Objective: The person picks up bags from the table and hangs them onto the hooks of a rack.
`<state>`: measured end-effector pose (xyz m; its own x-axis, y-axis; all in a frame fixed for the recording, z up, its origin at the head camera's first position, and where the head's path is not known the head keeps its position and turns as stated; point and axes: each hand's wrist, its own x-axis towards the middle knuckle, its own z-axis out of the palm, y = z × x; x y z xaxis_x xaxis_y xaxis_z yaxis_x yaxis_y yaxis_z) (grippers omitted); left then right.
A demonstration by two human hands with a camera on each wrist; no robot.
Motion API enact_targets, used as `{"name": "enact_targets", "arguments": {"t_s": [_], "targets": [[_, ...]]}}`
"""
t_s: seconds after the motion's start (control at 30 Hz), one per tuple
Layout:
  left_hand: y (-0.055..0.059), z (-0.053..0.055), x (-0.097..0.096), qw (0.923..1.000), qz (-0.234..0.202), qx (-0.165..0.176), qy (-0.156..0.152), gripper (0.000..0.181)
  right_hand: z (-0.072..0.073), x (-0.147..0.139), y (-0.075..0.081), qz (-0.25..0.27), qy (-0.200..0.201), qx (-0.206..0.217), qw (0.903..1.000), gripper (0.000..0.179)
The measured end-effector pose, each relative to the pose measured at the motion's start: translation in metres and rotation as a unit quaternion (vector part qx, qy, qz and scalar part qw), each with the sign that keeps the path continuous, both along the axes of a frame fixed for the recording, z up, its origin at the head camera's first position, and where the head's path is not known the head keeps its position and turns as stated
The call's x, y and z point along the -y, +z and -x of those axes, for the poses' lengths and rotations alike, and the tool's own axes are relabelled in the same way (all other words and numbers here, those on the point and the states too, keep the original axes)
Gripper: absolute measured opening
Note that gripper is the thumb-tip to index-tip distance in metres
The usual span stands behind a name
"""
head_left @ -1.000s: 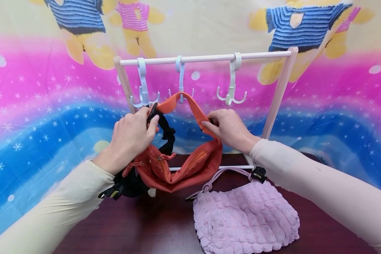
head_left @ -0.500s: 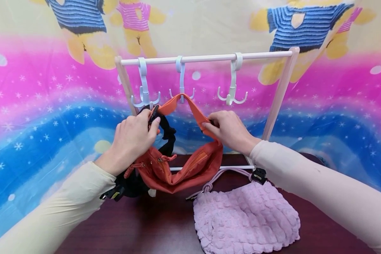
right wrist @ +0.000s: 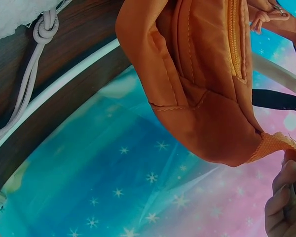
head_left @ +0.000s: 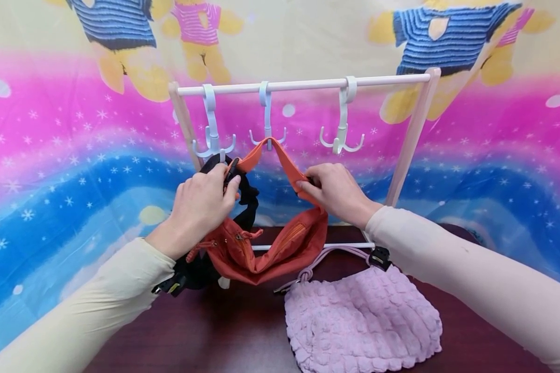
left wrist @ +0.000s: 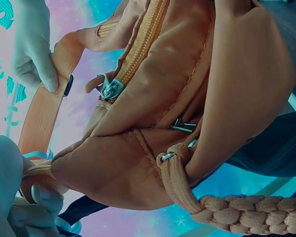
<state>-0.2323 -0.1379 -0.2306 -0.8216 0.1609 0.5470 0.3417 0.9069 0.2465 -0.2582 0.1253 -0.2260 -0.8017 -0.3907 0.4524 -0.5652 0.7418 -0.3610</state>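
Observation:
An orange waist bag [head_left: 261, 259] with zips hangs below both hands. My left hand [head_left: 200, 202] grips its strap beside a black buckle [head_left: 232, 170]. At the other side my right hand [head_left: 338, 191] pinches the orange strap [head_left: 287, 163] between thumb and fingers. Between the hands the strap arches up to a peak at the middle white hook [head_left: 267, 122]; I cannot tell whether it rests on a prong. In the left wrist view, the bag's zip [left wrist: 143, 47] and braided zip pull [left wrist: 251, 212] show close up; the right wrist view shows the bag's end [right wrist: 217, 128].
A pale rack with a top rail [head_left: 303, 84] carries a left hook [head_left: 211, 124] and a right hook [head_left: 341, 124]. A black bag [head_left: 198, 272] hangs at the left, behind my left hand. A pink puffy bag [head_left: 364, 321] lies on the dark table [head_left: 177, 336].
My left hand has shifted slightly to the right with its end of the strap, and the strap's arch has become narrower and more pointed. The right hand has barely moved.

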Motion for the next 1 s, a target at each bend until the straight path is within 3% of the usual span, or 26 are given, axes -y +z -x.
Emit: {"name": "enact_targets", "arguments": {"t_s": [1.0], "targets": [[-0.0051, 0.0012, -0.0048, 0.9998, 0.01, 0.011, -0.009, 0.03, 0.0029, 0.0023, 0.0019, -0.017, -0.002, 0.005, 0.9998, 0.016]]}}
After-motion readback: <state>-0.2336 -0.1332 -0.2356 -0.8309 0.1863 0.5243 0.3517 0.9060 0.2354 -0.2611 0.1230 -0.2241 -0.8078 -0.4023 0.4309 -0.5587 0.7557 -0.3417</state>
